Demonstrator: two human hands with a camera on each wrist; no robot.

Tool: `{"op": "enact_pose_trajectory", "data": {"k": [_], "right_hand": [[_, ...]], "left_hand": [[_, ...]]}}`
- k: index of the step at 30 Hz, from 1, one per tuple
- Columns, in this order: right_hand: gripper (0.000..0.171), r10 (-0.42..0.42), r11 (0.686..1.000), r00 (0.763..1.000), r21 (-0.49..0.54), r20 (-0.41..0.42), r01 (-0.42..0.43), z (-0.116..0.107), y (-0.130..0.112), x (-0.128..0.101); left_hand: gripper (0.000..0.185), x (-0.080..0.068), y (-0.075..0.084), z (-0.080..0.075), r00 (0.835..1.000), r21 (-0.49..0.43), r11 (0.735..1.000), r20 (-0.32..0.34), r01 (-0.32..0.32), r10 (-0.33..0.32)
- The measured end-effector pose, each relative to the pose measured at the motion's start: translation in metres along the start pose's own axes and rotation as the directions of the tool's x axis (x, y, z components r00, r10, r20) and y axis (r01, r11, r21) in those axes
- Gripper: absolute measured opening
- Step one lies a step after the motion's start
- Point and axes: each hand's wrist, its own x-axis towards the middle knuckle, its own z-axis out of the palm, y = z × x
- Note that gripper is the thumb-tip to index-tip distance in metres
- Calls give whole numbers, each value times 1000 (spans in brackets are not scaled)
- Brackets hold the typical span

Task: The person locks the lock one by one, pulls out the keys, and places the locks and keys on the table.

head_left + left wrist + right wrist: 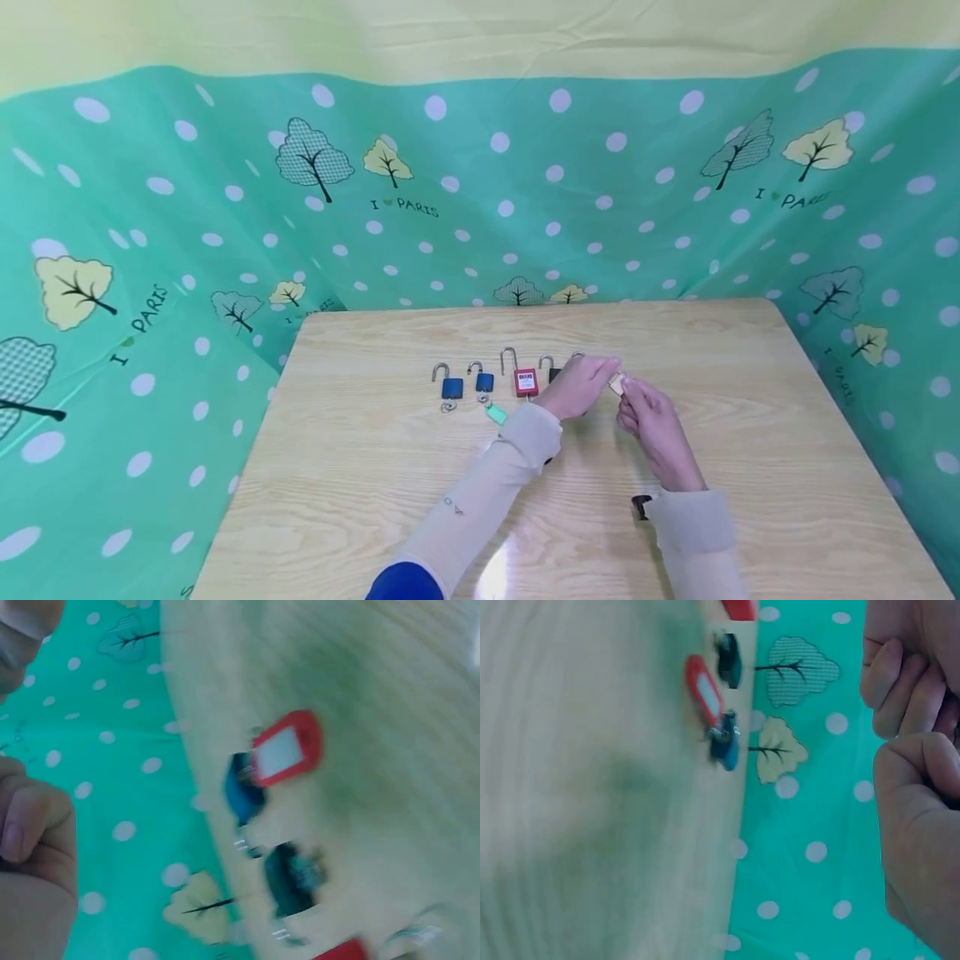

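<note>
In the head view my left hand (579,388) and right hand (660,425) meet over the right half of the table. Between their fingertips is a small brass-coloured padlock (617,383). My right thumb and forefinger pinch its lower end, while the left fingers grip its upper end. Both hands' fingers are curled in the wrist views, where the padlock itself is hidden. Left of the hands lie a blue padlock (452,388), a smaller blue padlock (484,382), a red padlock (526,382) and a black padlock (554,375), partly covered by my left hand. Their shackles stand open.
Keys (448,406) hang from the blue padlock, and a green tag (496,413) lies below the smaller one. A red key tag (289,754) lies by a blue padlock (244,787) in the left wrist view. Patterned green cloth (450,208) surrounds the wooden table (337,483).
</note>
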Motion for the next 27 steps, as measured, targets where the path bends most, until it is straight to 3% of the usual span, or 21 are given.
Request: {"op": "enact_pose_trajectory", "data": {"k": [5,11,21,27], "right_hand": [[37,62,997,998,-54,-30,-63,13,5,-4],[39,17,995,999,-102,-51,-22,17,5,-2],[47,-46,997,997,-65,55,49,13,9,4],[43,-18,1000,1000,-18,17,19,11,4,-3]], "left_hand": [[52,-12,-16,9,998,-42,998,-23,55,-57],[52,-14,-16,7,998,-121,992,-60,26,-33],[52,-6,-11,3,998,-270,963,-54,9,-24],[52,-5,-3,3,999,-173,985,-38,4,-11]]}}
